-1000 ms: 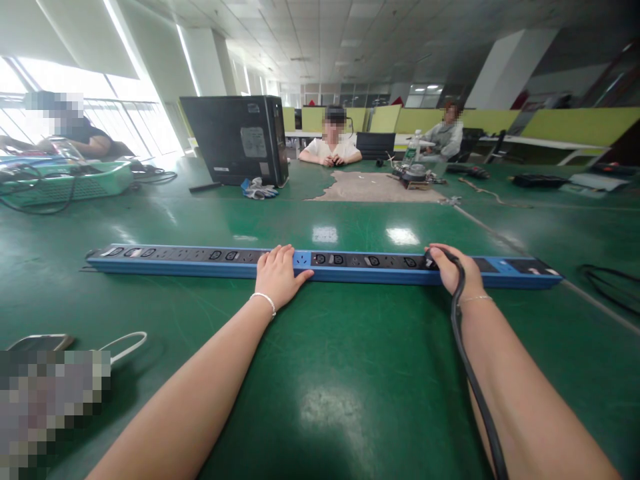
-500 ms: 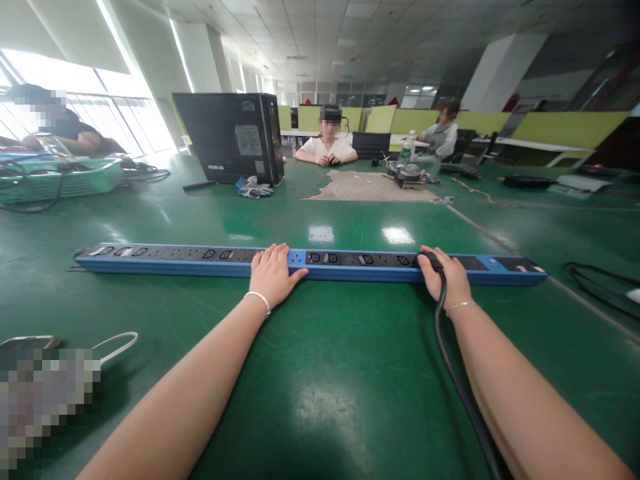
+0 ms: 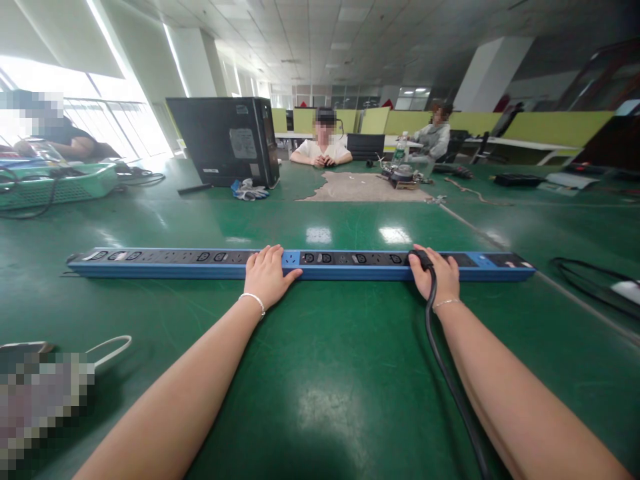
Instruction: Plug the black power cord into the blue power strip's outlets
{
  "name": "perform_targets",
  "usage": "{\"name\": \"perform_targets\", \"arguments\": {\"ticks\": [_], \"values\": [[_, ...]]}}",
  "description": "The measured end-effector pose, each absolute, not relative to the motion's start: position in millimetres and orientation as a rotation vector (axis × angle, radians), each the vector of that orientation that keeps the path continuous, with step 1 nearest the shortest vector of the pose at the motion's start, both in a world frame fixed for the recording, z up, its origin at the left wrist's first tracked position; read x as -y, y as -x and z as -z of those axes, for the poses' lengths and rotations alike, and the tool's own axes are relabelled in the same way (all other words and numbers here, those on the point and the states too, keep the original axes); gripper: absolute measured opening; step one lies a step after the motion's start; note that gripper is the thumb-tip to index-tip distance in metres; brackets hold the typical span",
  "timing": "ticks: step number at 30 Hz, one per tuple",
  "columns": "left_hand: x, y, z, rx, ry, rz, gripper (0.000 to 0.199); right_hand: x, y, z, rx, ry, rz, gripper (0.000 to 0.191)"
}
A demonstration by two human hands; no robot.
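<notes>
A long blue power strip (image 3: 350, 273) with a row of black sockets lies crosswise on the green table (image 3: 320, 373). Left of its middle, my left hand (image 3: 266, 273) grips it, fingers over the top and thumb along the near side. My right hand (image 3: 440, 275) is closed around a black plug (image 3: 420, 259) at the strip's right part. The plug sits against the socket face; how deep it is seated is hidden by my fingers. From it a thick black cord (image 3: 434, 333) runs down towards me, beside my right forearm.
A black computer case (image 3: 220, 143) and gloves (image 3: 250, 191) stand beyond the strip. A green basket (image 3: 75, 187) is at left, a white cable loop (image 3: 113, 347) nearer me, black cables (image 3: 590, 280) at right. A person (image 3: 323, 143) sits opposite; others are further off.
The whole view has shifted slightly to the left. Both hands keep their grip on the strip and the plug, with no clear movement along the strip.
</notes>
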State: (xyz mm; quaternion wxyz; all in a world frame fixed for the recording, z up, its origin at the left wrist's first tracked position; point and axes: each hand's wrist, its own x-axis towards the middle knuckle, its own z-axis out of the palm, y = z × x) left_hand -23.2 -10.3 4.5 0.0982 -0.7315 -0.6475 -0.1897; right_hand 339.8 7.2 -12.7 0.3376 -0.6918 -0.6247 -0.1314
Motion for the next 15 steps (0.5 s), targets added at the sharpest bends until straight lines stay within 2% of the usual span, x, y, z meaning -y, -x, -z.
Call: {"name": "perform_targets", "arguments": {"ticks": [6,11,15], "values": [[10.1,22.7,-4.4,1.910,2.157,0.566,0.061,-9.0,-338.4,11.1,1.562,1.696,0.250,0.041],[9.7,23.3,-3.5,1.898,2.155,0.584,0.062,-8.6,-361.9,-0.5,1.074,1.510,0.262,0.053],[9.1,23.6,-3.4,1.900,2.156,0.578,0.062,-9.8,-407.0,4.7,0.932,1.478,0.244,0.051]]}}
